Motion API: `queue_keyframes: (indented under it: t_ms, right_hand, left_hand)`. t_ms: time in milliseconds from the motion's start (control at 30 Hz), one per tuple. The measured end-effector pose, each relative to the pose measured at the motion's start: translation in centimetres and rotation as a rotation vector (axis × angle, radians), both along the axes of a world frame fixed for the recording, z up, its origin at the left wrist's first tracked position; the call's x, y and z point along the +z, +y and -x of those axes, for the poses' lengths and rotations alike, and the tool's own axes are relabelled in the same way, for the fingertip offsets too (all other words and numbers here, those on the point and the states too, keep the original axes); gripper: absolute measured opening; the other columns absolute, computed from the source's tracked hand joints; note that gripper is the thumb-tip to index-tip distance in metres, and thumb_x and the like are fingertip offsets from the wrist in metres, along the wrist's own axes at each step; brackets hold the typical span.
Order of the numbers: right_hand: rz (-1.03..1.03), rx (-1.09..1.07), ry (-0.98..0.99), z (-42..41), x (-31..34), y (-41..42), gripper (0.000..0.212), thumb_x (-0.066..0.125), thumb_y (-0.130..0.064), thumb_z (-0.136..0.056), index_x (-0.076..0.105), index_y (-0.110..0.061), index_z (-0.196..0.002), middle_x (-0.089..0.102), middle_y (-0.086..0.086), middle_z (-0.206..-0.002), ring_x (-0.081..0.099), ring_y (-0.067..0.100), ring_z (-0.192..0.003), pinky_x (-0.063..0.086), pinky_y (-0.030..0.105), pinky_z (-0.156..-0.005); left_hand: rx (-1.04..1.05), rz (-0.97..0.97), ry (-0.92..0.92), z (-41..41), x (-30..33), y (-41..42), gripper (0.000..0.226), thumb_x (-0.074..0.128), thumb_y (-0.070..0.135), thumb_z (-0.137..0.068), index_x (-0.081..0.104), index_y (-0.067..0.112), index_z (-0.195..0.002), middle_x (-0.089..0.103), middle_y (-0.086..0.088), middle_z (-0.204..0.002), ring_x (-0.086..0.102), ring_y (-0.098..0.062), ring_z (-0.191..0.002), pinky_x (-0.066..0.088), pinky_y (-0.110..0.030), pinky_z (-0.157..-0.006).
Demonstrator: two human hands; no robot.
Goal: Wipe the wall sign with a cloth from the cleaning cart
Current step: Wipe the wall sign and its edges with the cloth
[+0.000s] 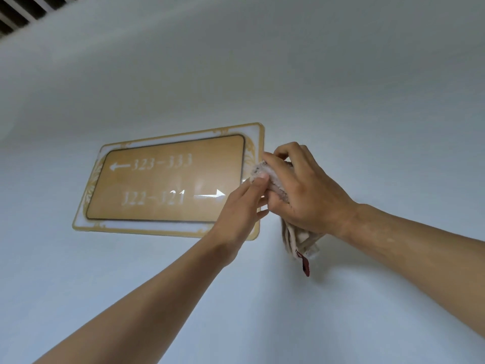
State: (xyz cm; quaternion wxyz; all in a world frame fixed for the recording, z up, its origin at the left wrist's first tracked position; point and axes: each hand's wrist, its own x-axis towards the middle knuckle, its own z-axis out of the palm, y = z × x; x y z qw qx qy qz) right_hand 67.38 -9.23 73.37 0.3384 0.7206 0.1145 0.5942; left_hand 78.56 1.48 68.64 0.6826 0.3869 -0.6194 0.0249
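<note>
A gold wall sign (168, 179) with a white ornate border, room numbers and two arrows hangs on the pale wall. A beige cloth (265, 174) with a red tag dangling below is bunched at the sign's right edge. My right hand (304, 190) is closed around the cloth, just right of the sign. My left hand (244, 206) lies over the sign's lower right corner and pinches the cloth's near end between thumb and fingers.
The plain white wall (341, 88) fills most of the view. A slatted ceiling grille (21, 9) shows at the top left corner.
</note>
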Motion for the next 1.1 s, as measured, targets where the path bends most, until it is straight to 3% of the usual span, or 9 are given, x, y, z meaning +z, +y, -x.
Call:
queue_keyframes:
  t_ms: [200,467,600,667,733,867,967,1100]
  right_hand:
    - [-0.135,0.097,0.059,-0.1,-1.4,-0.4,0.058,0.039,-0.039,-0.098,0.053,0.000,-0.138,0.049,0.016,-0.122,0.050,0.028,-0.112,0.052,0.041,-0.088]
    - [-0.191,0.130,0.064,1.0,-2.4,-0.7,0.052,0.051,-0.033,-0.096,0.051,-0.009,-0.143,0.050,0.008,-0.131,0.049,0.022,-0.121,0.052,0.037,-0.093]
    - [-0.228,0.013,0.015,0.9,-4.0,-0.9,0.059,0.046,-0.025,-0.095,0.042,-0.005,-0.150,0.043,0.015,-0.151,0.032,0.033,-0.145,0.031,0.046,-0.118]
    - [-0.266,-0.124,-0.046,0.6,-4.8,-0.9,0.067,0.032,-0.032,-0.094,0.030,-0.007,-0.156,0.029,0.014,-0.162,0.016,0.034,-0.153,0.016,0.050,-0.123]
    - [-0.252,-0.215,-0.107,0.4,-5.2,-1.1,0.069,0.024,-0.035,-0.096,0.021,-0.007,-0.159,0.019,0.012,-0.166,0.006,0.032,-0.155,0.011,0.053,-0.123]
    - [-0.244,-0.237,-0.182,-0.3,-5.3,-1.7,0.065,0.025,-0.037,-0.101,0.017,-0.008,-0.159,0.013,0.013,-0.167,0.003,0.035,-0.155,0.016,0.053,-0.123]
    - [-0.316,-0.264,-0.219,-1.7,-4.8,-1.4,0.069,0.026,-0.035,-0.100,0.004,-0.009,-0.160,0.000,0.013,-0.168,-0.006,0.036,-0.154,0.011,0.051,-0.124]
    - [-0.459,-0.209,-0.252,-4.3,-3.0,-0.2,0.083,0.048,-0.032,-0.100,-0.006,-0.007,-0.159,-0.014,0.016,-0.166,-0.014,0.039,-0.152,0.007,0.048,-0.124]
  left_hand:
    - [-0.062,-0.023,0.121,0.7,-0.4,0.3,0.042,0.039,0.038,-0.102,0.069,0.011,-0.113,0.074,-0.011,-0.108,0.070,-0.027,-0.107,0.054,-0.043,-0.094]
    - [-0.132,-0.003,0.296,2.5,0.2,0.1,0.043,0.035,0.032,-0.106,0.069,0.007,-0.115,0.075,-0.011,-0.100,0.072,-0.022,-0.087,0.058,-0.032,-0.071]
    - [-0.186,-0.009,0.518,4.5,1.5,-0.7,0.038,0.042,0.034,-0.104,0.070,0.010,-0.114,0.078,-0.005,-0.100,0.074,-0.019,-0.094,0.059,-0.034,-0.080]
    - [-0.181,-0.053,0.585,5.3,2.2,-1.3,0.037,0.047,0.038,-0.101,0.070,0.011,-0.115,0.078,-0.006,-0.100,0.075,-0.019,-0.090,0.059,-0.030,-0.073]
    - [-0.152,-0.089,0.614,5.4,3.0,-1.7,0.039,0.049,0.041,-0.100,0.070,0.012,-0.114,0.078,-0.006,-0.098,0.076,-0.018,-0.085,0.059,-0.027,-0.063]
    - [-0.106,-0.117,0.589,5.2,4.8,-1.8,0.047,0.042,0.045,-0.101,0.065,0.010,-0.122,0.075,-0.010,-0.110,0.072,-0.024,-0.099,0.056,-0.034,-0.078]
    - [-0.101,-0.122,0.545,4.6,6.1,-1.6,0.052,0.041,0.051,-0.099,0.063,0.013,-0.127,0.073,-0.009,-0.115,0.070,-0.023,-0.104,0.054,-0.035,-0.090]
    - [-0.185,-0.106,0.495,3.8,7.5,-0.8,0.057,0.044,0.060,-0.094,0.062,0.016,-0.126,0.074,-0.007,-0.112,0.072,-0.018,-0.100,0.053,-0.030,-0.079]
